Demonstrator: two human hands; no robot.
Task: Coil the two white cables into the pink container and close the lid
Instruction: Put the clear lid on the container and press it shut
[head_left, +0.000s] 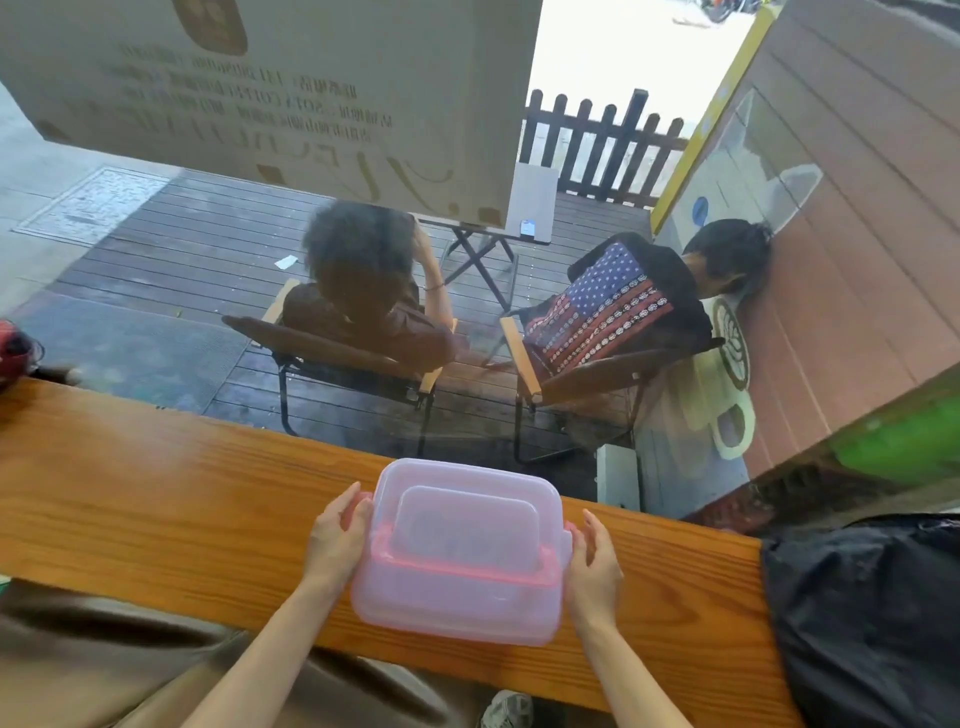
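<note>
Both hands, left hand (337, 540) and right hand (592, 566), grasped the pink container (457, 587) with fingers clamping its ends. An unlatched lid (462, 519) could have lifted; the container overhung the table (156, 514) edge.

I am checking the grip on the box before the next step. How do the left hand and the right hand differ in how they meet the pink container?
The left hand wraps the container's left end, fingers curled over the lid's edge; the right hand lies flatter beside the right end, fingers straight. The left hand clearly touches; whether the right hand touches cannot be told. Both are bare and flank the lidded container on the wooden counter.
</note>
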